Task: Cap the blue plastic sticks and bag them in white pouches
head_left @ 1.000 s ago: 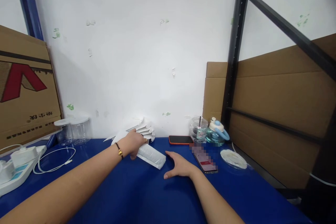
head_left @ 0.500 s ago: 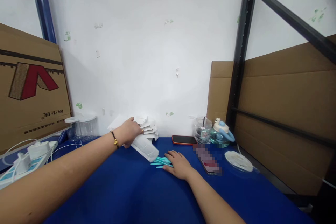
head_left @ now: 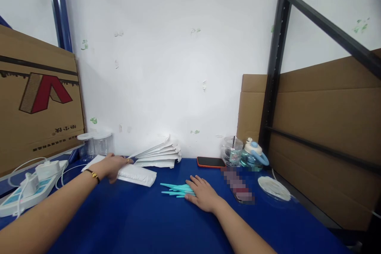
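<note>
A white padded envelope (head_left: pixel 138 177) lies at a slant on the left of the blue table, with my left hand (head_left: pixel 114 167) closed around its middle. Right behind it, against the wall, a fanned stack of white envelopes (head_left: pixel 160 156) leans. My right hand (head_left: pixel 204 194) rests flat near the table's centre, fingers stretched out over one end of several thin turquoise plastic sticks (head_left: pixel 175 189). Their pointed ends stick out to the left; the other ends are hidden beneath the palm.
Behind my right hand are an orange-edged phone (head_left: pixel 211 162), a plastic cup (head_left: pixel 231 152) and a handled bottle (head_left: pixel 253 155). A blurred phone (head_left: pixel 239 186) and a round white pad (head_left: pixel 274 188) lie rightward. A power strip (head_left: pixel 35 186) and clear jars (head_left: pixel 102 145) stand left.
My left hand has moved left with the white envelope, away from the stack and the turquoise sticks. More of the sticks shows now. My right hand has stayed over them.
</note>
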